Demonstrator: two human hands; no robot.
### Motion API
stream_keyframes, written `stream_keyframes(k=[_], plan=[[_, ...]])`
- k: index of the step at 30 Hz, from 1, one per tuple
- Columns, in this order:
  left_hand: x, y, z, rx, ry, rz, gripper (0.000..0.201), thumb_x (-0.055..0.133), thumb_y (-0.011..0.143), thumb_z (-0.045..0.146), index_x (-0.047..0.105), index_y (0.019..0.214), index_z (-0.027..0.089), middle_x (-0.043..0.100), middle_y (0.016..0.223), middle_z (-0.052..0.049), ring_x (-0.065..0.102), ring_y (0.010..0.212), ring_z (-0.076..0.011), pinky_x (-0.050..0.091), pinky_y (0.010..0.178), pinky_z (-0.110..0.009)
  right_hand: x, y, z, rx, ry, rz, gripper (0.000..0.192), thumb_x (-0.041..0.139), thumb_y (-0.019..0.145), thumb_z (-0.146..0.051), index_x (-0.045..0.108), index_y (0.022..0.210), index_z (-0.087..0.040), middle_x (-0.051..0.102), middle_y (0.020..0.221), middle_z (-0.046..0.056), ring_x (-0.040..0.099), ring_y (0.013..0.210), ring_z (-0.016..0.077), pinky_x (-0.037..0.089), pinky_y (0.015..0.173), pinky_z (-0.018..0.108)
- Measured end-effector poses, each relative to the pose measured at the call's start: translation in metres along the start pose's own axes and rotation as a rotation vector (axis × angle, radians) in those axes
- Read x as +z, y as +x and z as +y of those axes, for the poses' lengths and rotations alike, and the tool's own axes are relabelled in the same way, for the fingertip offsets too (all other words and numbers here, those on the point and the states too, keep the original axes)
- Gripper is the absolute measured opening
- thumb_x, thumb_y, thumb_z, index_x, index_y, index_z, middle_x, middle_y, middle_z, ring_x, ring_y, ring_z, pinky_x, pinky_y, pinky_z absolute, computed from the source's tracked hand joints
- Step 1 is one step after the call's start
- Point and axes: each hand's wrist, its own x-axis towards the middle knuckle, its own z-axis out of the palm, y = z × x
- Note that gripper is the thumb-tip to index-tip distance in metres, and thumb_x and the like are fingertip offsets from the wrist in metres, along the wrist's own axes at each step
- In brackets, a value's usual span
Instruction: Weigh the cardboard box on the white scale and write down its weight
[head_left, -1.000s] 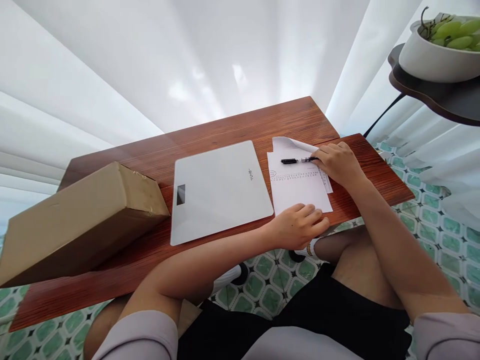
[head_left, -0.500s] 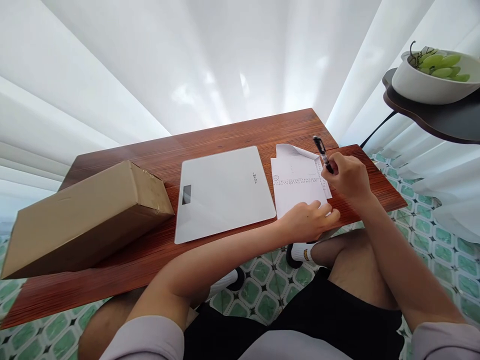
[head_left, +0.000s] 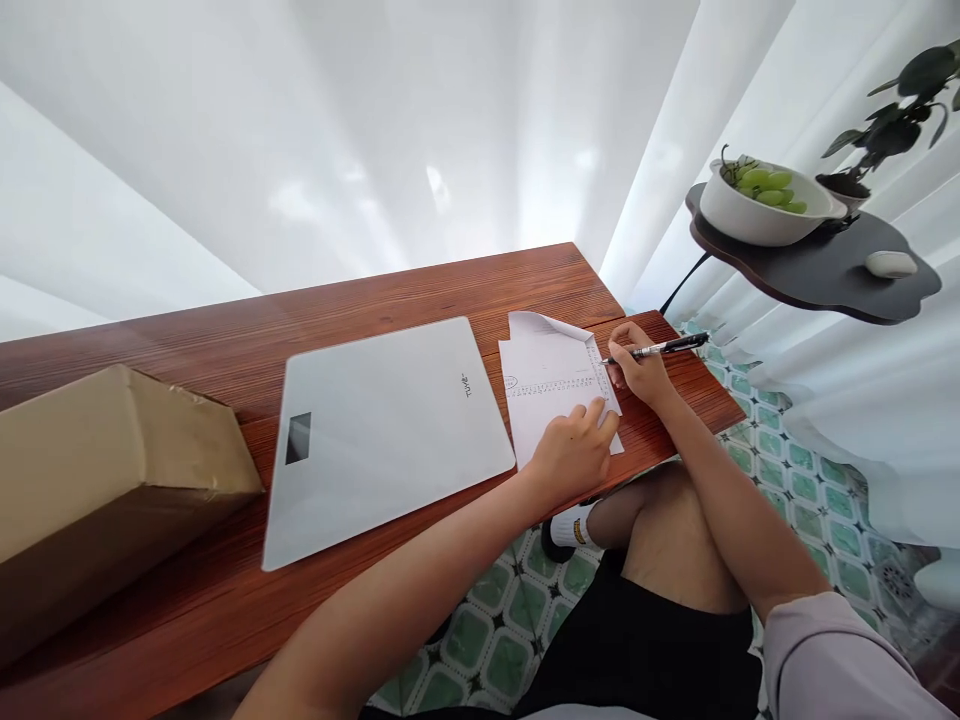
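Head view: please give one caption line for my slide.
Right hand writes with black pen on white printed sheet, left hand pressing it, beside white glass scale.

Bright daylight is coming through the white curtains (head_left: 300, 150) in front of me, shining on the scale (head_left: 375, 430). The edges are bending outward.

On the bench (head_left: 420, 290), a scale (head_left: 379, 435) was set between a box (head_left: 105, 470) at left and a paper sheet (head_left: 551, 385) at right. A bowl (head_left: 757, 215) was placed on a shelf (head_left: 825, 275) further right, behind the bench.
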Motion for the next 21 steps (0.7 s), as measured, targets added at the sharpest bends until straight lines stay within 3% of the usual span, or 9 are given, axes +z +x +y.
stream_keyframes(k=[3,7,13,21], plan=[[0.0018,0.0006,0.0006,-0.012,-0.001,0.024,0.025,0.048,0.090,0.019,0.058,0.113,0.013,0.055,0.140,-0.018,0.058,0.090,-0.0263,0.050,0.059,-0.036,0.0000,-0.0016,0.0031,0.042,0.059,-0.093,0.041,0.054,0.093,-0.065,0.047,0.080,-0.026,0.052,0.048,-0.005,0.046,0.037,0.0166,0.039,0.037,0.030],[0.0031,-0.0002,-0.0005,-0.021,-0.012,0.044,0.032,0.050,0.089,0.020,0.059,0.119,0.012,0.053,0.144,-0.021,0.060,0.099,-0.0295,0.053,0.064,-0.037,0.0005,-0.0066,0.0035,0.055,0.065,-0.155,0.041,0.072,0.084,-0.054,0.048,0.069,-0.025,0.056,0.050,-0.003,0.050,0.039,0.0164,0.041,0.039,0.030],[0.0002,0.0013,-0.0004,-0.057,-0.041,0.001,0.036,0.049,0.089,0.020,0.059,0.123,0.013,0.052,0.147,-0.021,0.060,0.101,-0.0300,0.055,0.066,-0.038,0.0023,-0.0099,0.0057,0.055,0.050,-0.160,0.031,0.057,0.096,-0.039,0.045,0.070,-0.025,0.055,0.050,-0.005,0.050,0.041,0.0158,0.040,0.042,0.029],[-0.0030,0.0017,0.0014,-0.076,-0.027,-0.037,0.046,0.046,0.089,0.020,0.057,0.133,0.014,0.051,0.149,-0.017,0.059,0.105,-0.0292,0.056,0.068,-0.038,0.0047,-0.0083,0.0056,0.032,0.011,-0.163,0.032,0.056,0.093,-0.035,0.044,0.066,-0.024,0.052,0.049,-0.006,0.047,0.044,0.0138,0.041,0.049,0.029]])
